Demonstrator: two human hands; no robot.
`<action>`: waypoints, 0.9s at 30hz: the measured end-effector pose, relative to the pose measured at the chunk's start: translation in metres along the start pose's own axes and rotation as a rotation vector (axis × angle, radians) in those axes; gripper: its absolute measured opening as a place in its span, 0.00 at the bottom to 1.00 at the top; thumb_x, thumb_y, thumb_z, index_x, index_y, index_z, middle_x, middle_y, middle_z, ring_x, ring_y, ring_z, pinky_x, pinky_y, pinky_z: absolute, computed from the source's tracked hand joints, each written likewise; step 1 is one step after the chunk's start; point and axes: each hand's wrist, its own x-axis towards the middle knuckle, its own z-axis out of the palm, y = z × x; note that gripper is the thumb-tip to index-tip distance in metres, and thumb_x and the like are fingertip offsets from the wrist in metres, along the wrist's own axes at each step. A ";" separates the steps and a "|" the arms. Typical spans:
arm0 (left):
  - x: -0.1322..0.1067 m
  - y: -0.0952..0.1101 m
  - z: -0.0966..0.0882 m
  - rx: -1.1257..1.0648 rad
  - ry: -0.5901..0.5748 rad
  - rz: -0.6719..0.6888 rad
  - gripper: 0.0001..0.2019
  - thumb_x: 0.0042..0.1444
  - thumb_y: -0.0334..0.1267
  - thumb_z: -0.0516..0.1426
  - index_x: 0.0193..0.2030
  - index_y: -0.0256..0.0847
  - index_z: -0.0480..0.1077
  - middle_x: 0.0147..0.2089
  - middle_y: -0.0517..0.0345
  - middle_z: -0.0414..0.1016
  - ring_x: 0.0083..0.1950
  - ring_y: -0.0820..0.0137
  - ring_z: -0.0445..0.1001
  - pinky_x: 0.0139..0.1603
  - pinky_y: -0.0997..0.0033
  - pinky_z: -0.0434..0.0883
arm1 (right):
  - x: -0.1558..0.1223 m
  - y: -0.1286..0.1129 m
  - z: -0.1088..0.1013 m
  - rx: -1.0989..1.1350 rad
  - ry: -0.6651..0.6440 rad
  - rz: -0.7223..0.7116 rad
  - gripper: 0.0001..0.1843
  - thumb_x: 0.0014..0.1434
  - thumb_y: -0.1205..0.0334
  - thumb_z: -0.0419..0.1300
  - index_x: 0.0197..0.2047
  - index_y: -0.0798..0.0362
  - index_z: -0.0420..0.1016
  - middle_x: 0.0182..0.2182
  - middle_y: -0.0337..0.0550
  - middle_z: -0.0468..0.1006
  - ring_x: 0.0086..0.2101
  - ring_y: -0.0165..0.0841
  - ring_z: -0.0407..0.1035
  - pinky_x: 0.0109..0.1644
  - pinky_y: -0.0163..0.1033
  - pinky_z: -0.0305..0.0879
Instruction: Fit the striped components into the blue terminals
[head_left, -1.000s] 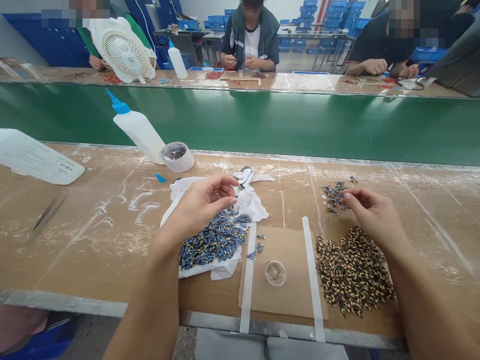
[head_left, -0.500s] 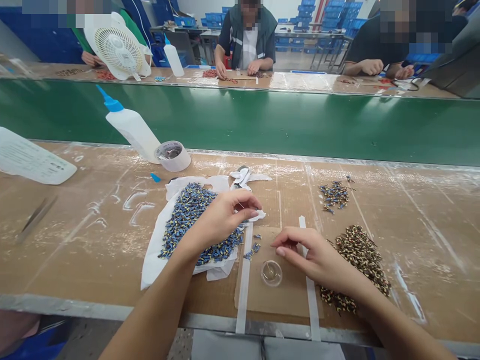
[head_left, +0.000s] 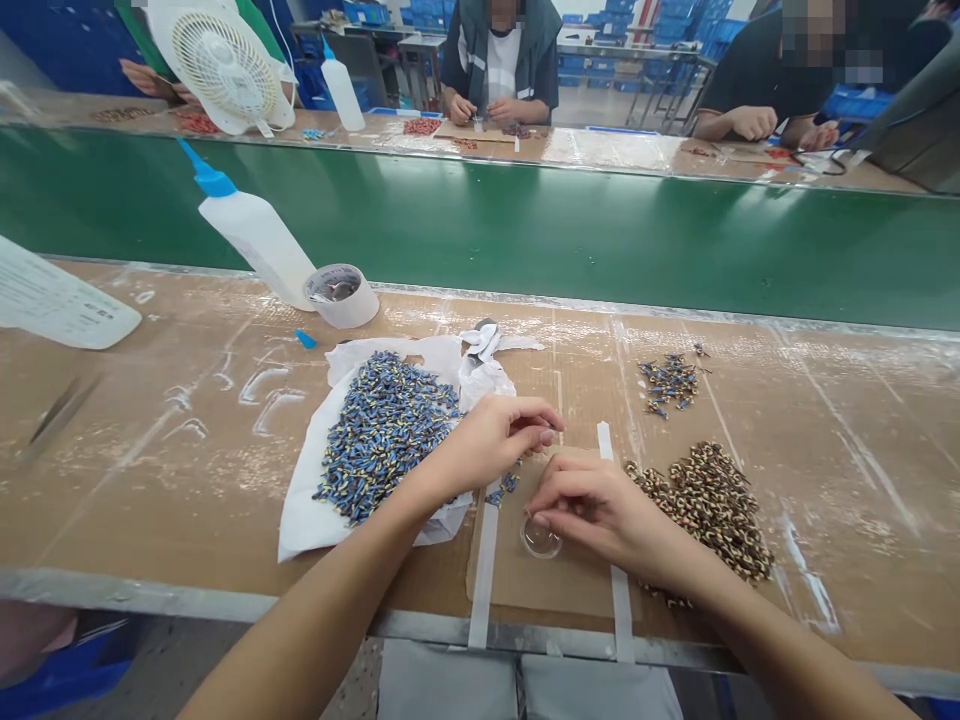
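My left hand (head_left: 495,440) is pinched closed at the fingertips; a small dark bit shows there, too small to name. Below it are several loose blue-and-yellow pieces (head_left: 504,488), with a large pile of the same kind (head_left: 382,430) on white paper to the left. My right hand (head_left: 592,505) has thumb and fingers pressed together at the rim of a small clear round dish (head_left: 540,545). What it pinches, if anything, is hidden. The dish stands on a cardboard sheet (head_left: 555,590) held by tape strips. Right of that hand lies a pile of cream-and-dark small pieces (head_left: 720,510).
A small heap of blue pieces (head_left: 667,383) lies back right. To the left are a blue-tipped bottle (head_left: 259,245), a tape roll (head_left: 343,300), another bottle (head_left: 60,300) and tweezers (head_left: 60,415). Beyond a green strip (head_left: 487,230), other people work beside a white fan (head_left: 221,70).
My left hand has moved right, away from the blue pile. My right hand has come down and left to the dish. The thin stick seen in the dish earlier no longer shows clearly.
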 end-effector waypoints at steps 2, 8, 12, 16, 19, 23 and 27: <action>0.000 0.001 0.001 0.013 0.014 0.010 0.10 0.60 0.30 0.50 0.42 0.37 0.73 0.37 0.56 0.77 0.37 0.72 0.72 0.39 0.72 0.68 | 0.000 -0.001 -0.002 0.011 0.003 0.014 0.04 0.61 0.63 0.61 0.36 0.51 0.78 0.32 0.41 0.73 0.32 0.31 0.67 0.35 0.36 0.63; -0.001 0.001 0.005 0.139 0.058 0.045 0.09 0.61 0.30 0.50 0.41 0.39 0.71 0.35 0.59 0.75 0.35 0.74 0.70 0.36 0.73 0.65 | 0.002 -0.006 0.004 0.045 0.008 0.030 0.05 0.60 0.62 0.62 0.41 0.52 0.76 0.34 0.41 0.73 0.33 0.31 0.68 0.36 0.36 0.64; 0.000 -0.001 0.004 0.172 0.099 0.062 0.09 0.61 0.31 0.50 0.40 0.38 0.71 0.36 0.58 0.75 0.35 0.73 0.71 0.36 0.73 0.65 | 0.003 -0.005 0.003 0.042 0.009 -0.030 0.03 0.61 0.65 0.60 0.36 0.52 0.77 0.35 0.42 0.74 0.37 0.32 0.69 0.41 0.38 0.65; 0.002 -0.005 0.004 0.244 0.106 0.065 0.09 0.61 0.31 0.50 0.42 0.38 0.72 0.36 0.57 0.77 0.35 0.72 0.71 0.37 0.72 0.66 | 0.001 -0.004 -0.007 0.026 -0.001 -0.016 0.04 0.61 0.65 0.61 0.36 0.51 0.77 0.36 0.42 0.73 0.37 0.31 0.68 0.40 0.37 0.64; 0.002 -0.007 0.005 0.313 0.109 0.057 0.11 0.61 0.32 0.51 0.45 0.38 0.73 0.38 0.55 0.78 0.35 0.71 0.73 0.38 0.71 0.66 | -0.001 -0.003 -0.014 0.036 -0.034 0.042 0.05 0.61 0.65 0.60 0.35 0.51 0.77 0.35 0.42 0.74 0.36 0.31 0.68 0.37 0.36 0.63; 0.001 -0.009 0.007 0.289 0.101 0.028 0.11 0.61 0.32 0.53 0.46 0.39 0.73 0.38 0.55 0.79 0.35 0.71 0.74 0.38 0.72 0.67 | -0.002 -0.003 -0.015 0.078 -0.060 0.085 0.06 0.62 0.62 0.60 0.34 0.51 0.77 0.36 0.42 0.75 0.33 0.30 0.66 0.34 0.35 0.63; 0.001 -0.010 0.007 0.250 0.097 0.004 0.10 0.60 0.32 0.54 0.46 0.38 0.73 0.38 0.55 0.79 0.37 0.70 0.75 0.39 0.72 0.67 | -0.002 -0.003 -0.013 0.070 -0.070 0.051 0.06 0.61 0.60 0.61 0.34 0.50 0.78 0.36 0.42 0.75 0.35 0.31 0.67 0.36 0.36 0.64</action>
